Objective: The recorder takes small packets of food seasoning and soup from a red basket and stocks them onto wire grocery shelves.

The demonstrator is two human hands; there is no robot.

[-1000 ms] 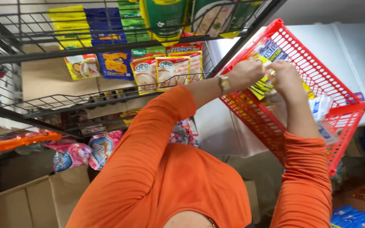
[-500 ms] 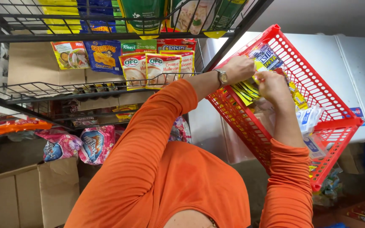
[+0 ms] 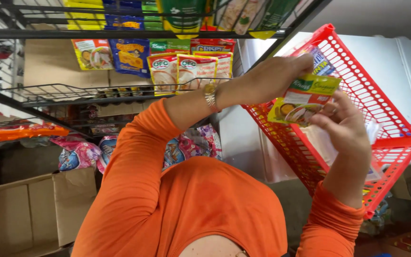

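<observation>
My left hand (image 3: 274, 76), with a gold watch on its wrist, grips the top of a small stack of green and yellow sachets (image 3: 305, 97). My right hand (image 3: 346, 131) holds the same sachets from below and from the right. Both hands hold them just above a tilted red plastic basket (image 3: 396, 119). In the basket lie a blue packet (image 3: 320, 59) and some clear plastic-wrapped items (image 3: 322, 145). Orange sleeves cover both my arms.
A black wire shelf rack (image 3: 72, 93) fills the left and top, hung with yellow, blue, red and white snack packets (image 3: 165, 69). Pink bagged goods (image 3: 79, 152) lie below it. A cardboard box (image 3: 34, 209) stands at lower left. A white cabinet (image 3: 405, 62) is behind the basket.
Both hands have risen out of the red basket with the sachets and come nearer to the camera. The basket now sits lower relative to the hands.
</observation>
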